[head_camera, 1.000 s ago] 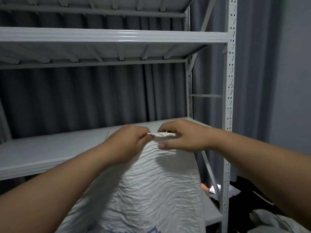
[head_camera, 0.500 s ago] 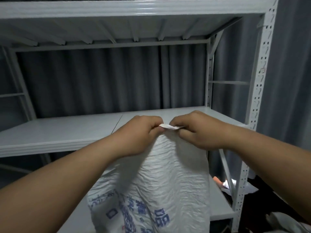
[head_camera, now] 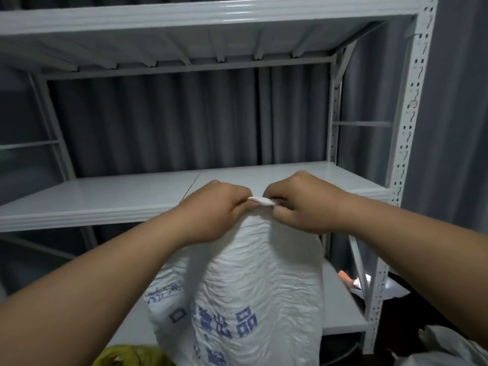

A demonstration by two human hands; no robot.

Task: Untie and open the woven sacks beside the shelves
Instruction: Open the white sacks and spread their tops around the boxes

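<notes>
My left hand point(head_camera: 214, 211) is curled tight, fingers and thumb pinching the left end of the gathered top edge of the white woven sack point(head_camera: 253, 281). My right hand point(head_camera: 301, 204) mirrors it from the other side, fingers folded in and pinching the right end of that same edge. The two hands sit just beside each other, with only a short flat strip of the sack's mouth point(head_camera: 261, 200) showing between them. I cannot tell whether a tie or string is caught in either grip; the fingers cover that part.

The sack hangs down from my hands, its cloth crinkled in fine horizontal ripples. It is upright in front of the white metal shelving point(head_camera: 404, 143), its top level with the front edge of the middle shelf board point(head_camera: 105, 199) and its body covering part of the lower shelf board point(head_camera: 340, 307).

Blue printing runs across the sack's lower half. I see Chinese characters, the clearest being 品 point(head_camera: 247, 322), plus a small blue square outline point(head_camera: 177, 316) and a faint line drawing higher on the left fold. The rest is too creased and blurred for me to read.

A yellow-green bag point(head_camera: 126, 356) bunches at the bottom edge, touching the sack's left side. More white material point(head_camera: 443, 350) lies at the lower right, past the shelf post.
</notes>
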